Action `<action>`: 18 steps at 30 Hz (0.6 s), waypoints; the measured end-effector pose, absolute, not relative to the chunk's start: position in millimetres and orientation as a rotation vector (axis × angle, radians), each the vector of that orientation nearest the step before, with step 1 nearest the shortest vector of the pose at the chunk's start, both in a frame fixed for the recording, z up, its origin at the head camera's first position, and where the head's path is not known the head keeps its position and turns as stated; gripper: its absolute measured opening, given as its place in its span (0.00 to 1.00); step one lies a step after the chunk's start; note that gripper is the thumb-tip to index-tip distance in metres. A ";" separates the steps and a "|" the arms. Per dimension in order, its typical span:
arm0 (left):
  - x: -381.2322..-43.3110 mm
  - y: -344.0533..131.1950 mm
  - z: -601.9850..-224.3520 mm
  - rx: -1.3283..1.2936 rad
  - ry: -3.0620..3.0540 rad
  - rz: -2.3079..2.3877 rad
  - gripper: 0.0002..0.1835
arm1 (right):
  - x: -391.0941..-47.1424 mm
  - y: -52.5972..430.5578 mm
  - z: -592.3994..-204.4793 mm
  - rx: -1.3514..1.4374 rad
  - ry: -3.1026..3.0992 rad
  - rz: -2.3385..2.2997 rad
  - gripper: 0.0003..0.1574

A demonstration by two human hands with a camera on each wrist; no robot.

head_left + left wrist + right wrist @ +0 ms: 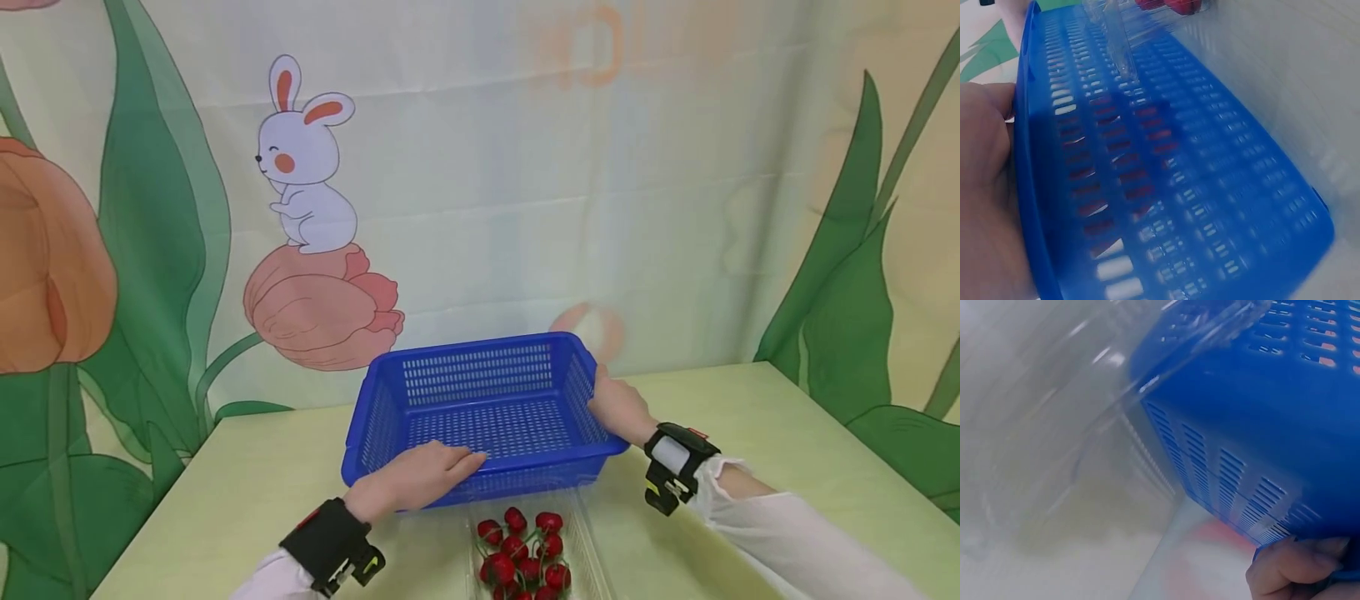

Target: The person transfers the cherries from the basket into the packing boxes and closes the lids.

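Observation:
A blue plastic basket with slotted walls stands at the middle of the table, its bottom bare. My left hand grips the near rim toward its left part, the fingers lying over the edge. My right hand holds the right rim; in the right wrist view its fingers curl over the edge. Close in front of the basket lies a clear plastic box with several red cherries with green stems. Through the slots in the left wrist view, red shows behind the basket wall.
The table has a pale yellow-green cover. Behind it hangs a cloth backdrop printed with a rabbit and tulips, close to the basket's far side. A black wrist camera is strapped to each wrist.

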State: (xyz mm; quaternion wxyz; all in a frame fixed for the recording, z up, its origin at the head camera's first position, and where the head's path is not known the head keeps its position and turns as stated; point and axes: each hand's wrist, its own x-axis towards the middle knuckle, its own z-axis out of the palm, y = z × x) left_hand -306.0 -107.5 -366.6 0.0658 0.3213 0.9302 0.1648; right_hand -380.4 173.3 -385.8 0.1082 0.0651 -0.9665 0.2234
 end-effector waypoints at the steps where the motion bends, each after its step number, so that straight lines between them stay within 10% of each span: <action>1: -306.1 -106.4 -366.7 0.987 2.806 0.508 0.29 | -380.1 170.9 -385.9 0.199 -2.834 0.637 0.35; 18: -313.1 -102.0 -376.6 1.160 2.806 0.447 0.30 | -381.4 172.3 -383.5 0.411 -2.826 1.157 0.31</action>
